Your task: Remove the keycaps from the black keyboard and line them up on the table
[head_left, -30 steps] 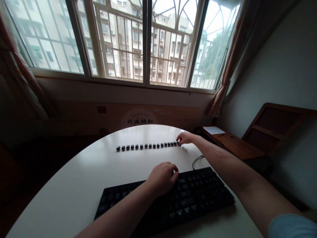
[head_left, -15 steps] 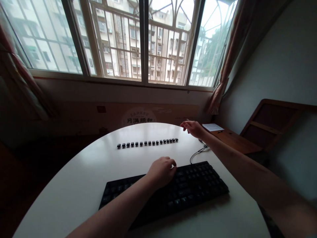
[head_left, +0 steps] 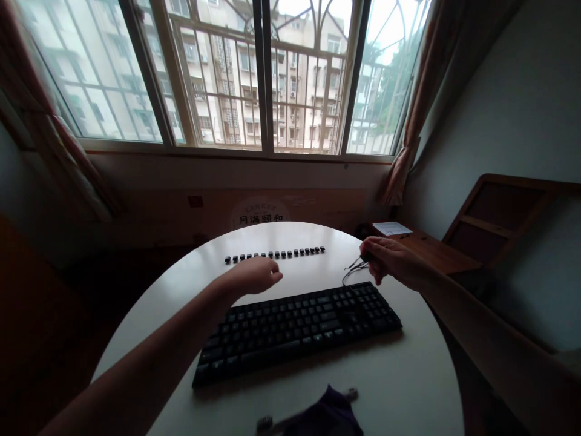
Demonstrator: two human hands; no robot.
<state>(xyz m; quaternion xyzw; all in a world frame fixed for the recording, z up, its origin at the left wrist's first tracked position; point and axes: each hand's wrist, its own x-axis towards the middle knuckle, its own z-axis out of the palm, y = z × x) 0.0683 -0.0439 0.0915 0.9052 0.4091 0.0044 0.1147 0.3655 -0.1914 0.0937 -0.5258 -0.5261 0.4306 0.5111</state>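
A black keyboard (head_left: 313,327) lies at a slant across the white round table (head_left: 136,339). Beyond it stretches a row of small black keycaps (head_left: 289,254). My left hand (head_left: 256,275) hovers above the keyboard's back edge, in front of the row's left part; its fingers are curled together, and whatever they may hold is hidden. To the right, above the keyboard's back right corner, my right hand (head_left: 385,257) is closed in a pinch. A small dark piece shows at its fingertips, too unclear to name. The keyboard's cable (head_left: 348,274) runs behind and beneath these fingers.
At the near edge lie a dark purple cloth (head_left: 329,415) and a bristled brush end (head_left: 264,422). A wooden desk or chair (head_left: 436,251) bearing a white paper (head_left: 391,228) stands right of the table. Behind are a printed cardboard box (head_left: 218,212) and windows.
My left hand has moved left and away from me, off the keyboard. My right hand has come down and right, nearer the cable. The view has shifted, bringing the purple cloth and brush end into sight.
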